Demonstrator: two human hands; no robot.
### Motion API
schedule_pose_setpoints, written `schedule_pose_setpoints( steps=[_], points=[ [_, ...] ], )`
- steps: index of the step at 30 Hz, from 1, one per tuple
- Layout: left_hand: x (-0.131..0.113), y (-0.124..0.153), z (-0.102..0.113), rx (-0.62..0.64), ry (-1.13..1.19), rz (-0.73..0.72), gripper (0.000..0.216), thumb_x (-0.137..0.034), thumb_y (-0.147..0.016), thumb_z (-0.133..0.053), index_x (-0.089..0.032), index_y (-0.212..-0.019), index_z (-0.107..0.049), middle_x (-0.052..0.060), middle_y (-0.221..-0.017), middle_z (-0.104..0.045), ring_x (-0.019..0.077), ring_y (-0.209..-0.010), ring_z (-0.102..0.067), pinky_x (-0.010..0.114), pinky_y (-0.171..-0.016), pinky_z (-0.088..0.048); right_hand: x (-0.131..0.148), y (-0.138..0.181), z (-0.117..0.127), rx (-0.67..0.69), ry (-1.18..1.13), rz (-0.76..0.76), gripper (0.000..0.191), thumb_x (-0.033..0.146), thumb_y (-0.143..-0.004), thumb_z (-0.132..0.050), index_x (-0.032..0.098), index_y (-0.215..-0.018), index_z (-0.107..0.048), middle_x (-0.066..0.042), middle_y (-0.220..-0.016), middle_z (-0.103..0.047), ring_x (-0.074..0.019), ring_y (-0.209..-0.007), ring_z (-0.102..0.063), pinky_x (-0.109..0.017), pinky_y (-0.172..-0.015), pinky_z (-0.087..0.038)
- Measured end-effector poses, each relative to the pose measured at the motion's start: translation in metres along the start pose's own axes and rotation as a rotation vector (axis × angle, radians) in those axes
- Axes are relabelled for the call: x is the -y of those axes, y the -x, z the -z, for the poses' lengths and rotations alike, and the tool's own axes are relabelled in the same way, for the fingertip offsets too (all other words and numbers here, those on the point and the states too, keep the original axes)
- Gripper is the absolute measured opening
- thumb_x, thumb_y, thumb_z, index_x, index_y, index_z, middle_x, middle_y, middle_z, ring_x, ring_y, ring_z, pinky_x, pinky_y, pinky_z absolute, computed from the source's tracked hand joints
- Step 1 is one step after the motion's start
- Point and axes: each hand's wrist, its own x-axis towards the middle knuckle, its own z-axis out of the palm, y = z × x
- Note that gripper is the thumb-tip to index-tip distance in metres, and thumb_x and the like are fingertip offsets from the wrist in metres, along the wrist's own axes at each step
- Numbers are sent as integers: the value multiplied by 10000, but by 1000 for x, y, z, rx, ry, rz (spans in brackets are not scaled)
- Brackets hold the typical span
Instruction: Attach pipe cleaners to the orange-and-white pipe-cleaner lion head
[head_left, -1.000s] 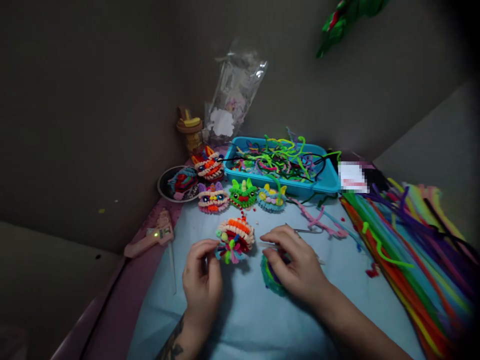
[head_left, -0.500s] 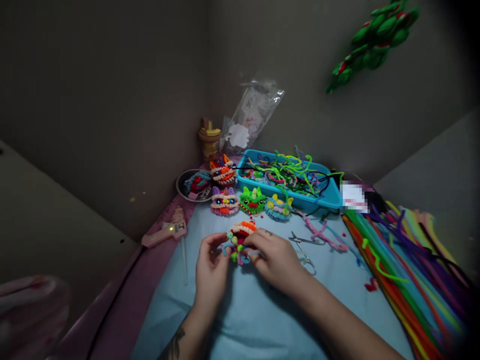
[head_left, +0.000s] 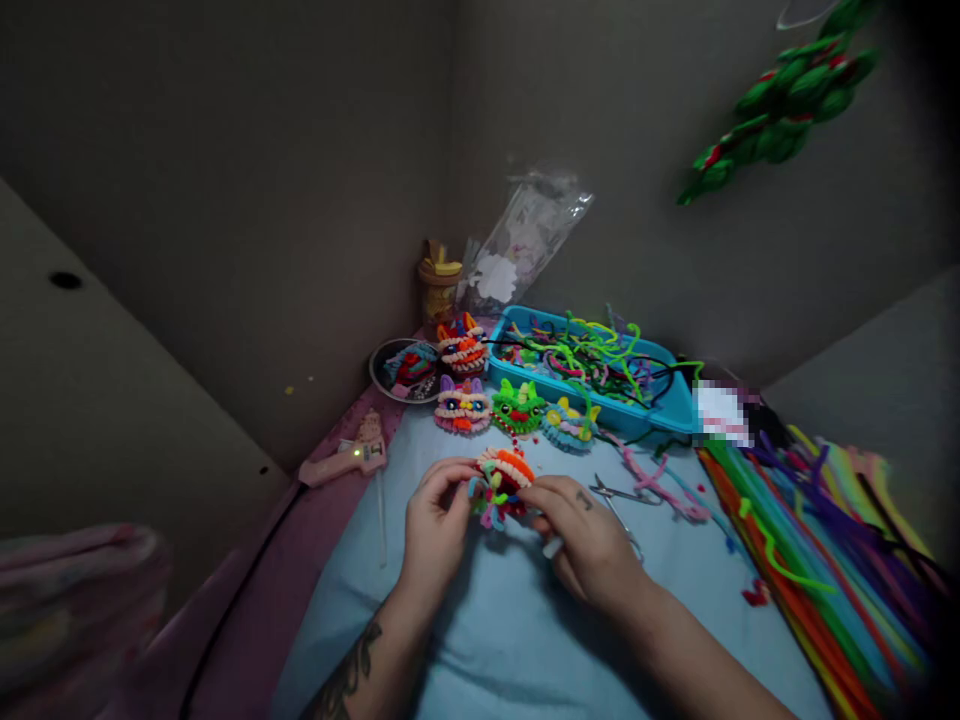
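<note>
The left hand (head_left: pixel 435 525) pinches the left edge of a small pipe-cleaner creature (head_left: pixel 501 484), thumb and fingers closed on its fuzzy loops. The creature sits between both hands, just above the blue cloth of the bench (head_left: pixel 487 640), its orange-and-cream top facing away and loose coloured tufts hanging toward the wrists. It looks light and soft (wire cores under the pile should keep it springy rather than limp), so it would likely crush or bend if squeezed hard; the firmer coiled body seems the safer hold, not the dangling tufts. The right hand (head_left: pixel 589 535) grips the creature's right side with fingertips, and a pale stick-like thing shows under the palm, too hidden to name. Just beyond the right hand's knuckles lie small scissors (head_left: pixel 616 497).
</note>
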Motion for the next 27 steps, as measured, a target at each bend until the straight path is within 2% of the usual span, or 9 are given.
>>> schedule_pose_setpoints(
  steps=[3,5,7,9,14,17,22,25,27],
  points=[
    [-3,-5,-1,42,-97,-112,122,-156,-839,-573,-190,-799,-682,72,-979,-680,183,-938,-639,306,-839,-500,-3,-10,15,-18,50,-19,442,39,-763,-423,199,-1165,-513,-27,-790,-627,-153,-662,-607,-234,-583,-479],
    [-5,-8,-2,54,-140,-180,136,-130,-837,-562,-194,-800,-677,68,-968,-681,179,-936,-636,300,-834,-497,-2,-20,22,16,121,-49,338,145,-825,-472,183,-1159,-509,-25,-774,-609,-149,-595,-575,-232,-512,-429],
    [-6,-10,-4,55,-155,-230,152,-108,-834,-547,-195,-805,-668,64,-946,-681,175,-922,-638,289,-812,-501,1,-29,25,74,150,-6,269,196,-855,-469,189,-1113,-548,-52,-846,-599,-157,-632,-569,-246,-534,-426],
    [-6,-11,-5,49,-152,-270,157,-93,-830,-539,-193,-805,-657,62,-925,-680,171,-902,-641,279,-784,-506,4,-34,24,101,150,74,268,154,-863,-444,207,-1077,-597,-66,-893,-582,-162,-690,-559,-258,-587,-434],
    [-6,-10,-7,39,-173,-362,133,-96,-832,-554,-187,-792,-643,48,-830,-673,170,-854,-632,293,-791,-502,6,-31,10,-23,70,192,282,90,-875,-497,161,-1121,-617,-44,-758,-561,-154,-669,-509,-264,-610,-422],
    [-5,-9,-7,59,-189,-408,131,-92,-826,-555,-188,-805,-641,41,-818,-669,172,-857,-622,301,-797,-497,7,-29,3,-52,43,144,191,106,-894,-526,139,-1055,-623,-48,-743,-581,-155,-666,-516,-268,-610,-430],
    [-3,-8,-8,73,-218,-436,148,-69,-810,-547,-193,-817,-629,32,-819,-658,172,-857,-607,303,-791,-492,8,-30,-3,-39,13,126,229,111,-902,-524,147,-1112,-606,-81,-862,-633,-171,-757,-566,-282,-677,-473],
    [-1,-7,-7,105,-230,-481,121,-101,-837,-551,-194,-843,-630,40,-829,-662,182,-850,-603,324,-786,-490,9,-31,-4,-20,10,67,171,119,-909,-490,144,-1029,-609,-91,-877,-632,-186,-782,-580,-299,-691,-480],
    [0,-7,-7,146,-240,-515,100,-128,-858,-558,-194,-865,-633,47,-838,-668,187,-851,-602,339,-791,-487,10,-33,-3,7,-1,-7,154,130,-913,-449,152,-935,-601,-79,-830,-616,-184,-741,-578,-291,-641,-470]
  ],
)
